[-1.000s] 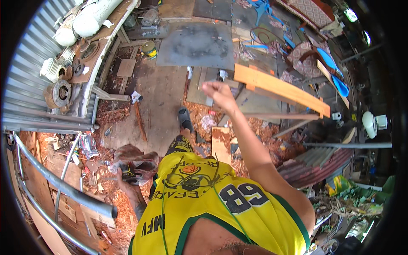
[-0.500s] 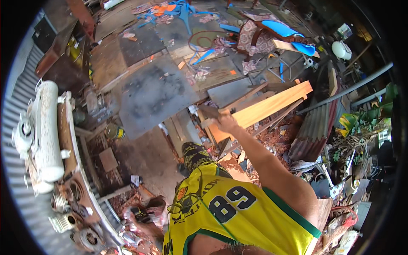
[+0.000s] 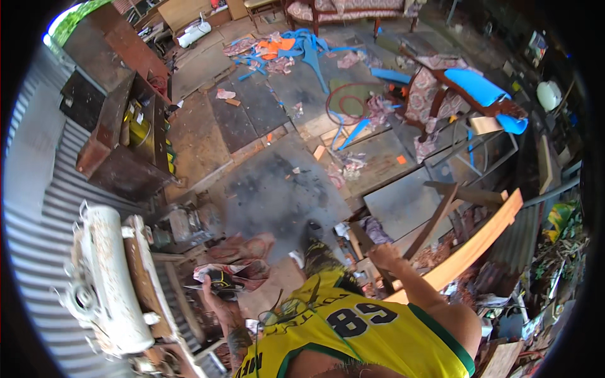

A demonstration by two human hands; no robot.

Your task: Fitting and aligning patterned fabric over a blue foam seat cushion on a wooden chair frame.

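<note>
My left hand [image 3: 211, 293] is closed on a black-and-yellow tool [image 3: 219, 278] and a crumpled pink patterned cloth [image 3: 252, 271], low left of my yellow jersey. My right hand [image 3: 386, 258] is closed on a dark strip of wood [image 3: 360, 238], reaching forward beside the long pale plank [image 3: 466, 252] on my right. My foot [image 3: 313, 230] is on a dark grey sheet [image 3: 277, 183] ahead. The exact shape of the tool is hard to make out.
A white tank [image 3: 107, 277] lies on a bench along corrugated metal at left, near a brown cabinet [image 3: 123, 173]. Blue foam scraps [image 3: 309, 50], a torn upholstered chair [image 3: 428, 94], a metal frame [image 3: 504, 151] and a sofa [image 3: 346, 9] lie ahead. Debris and plants fill the right side.
The view has swung up and forward, showing more floor, the cabinet and the sofa. I have stepped onto the sheet; my right hand took hold of the dark wood.
</note>
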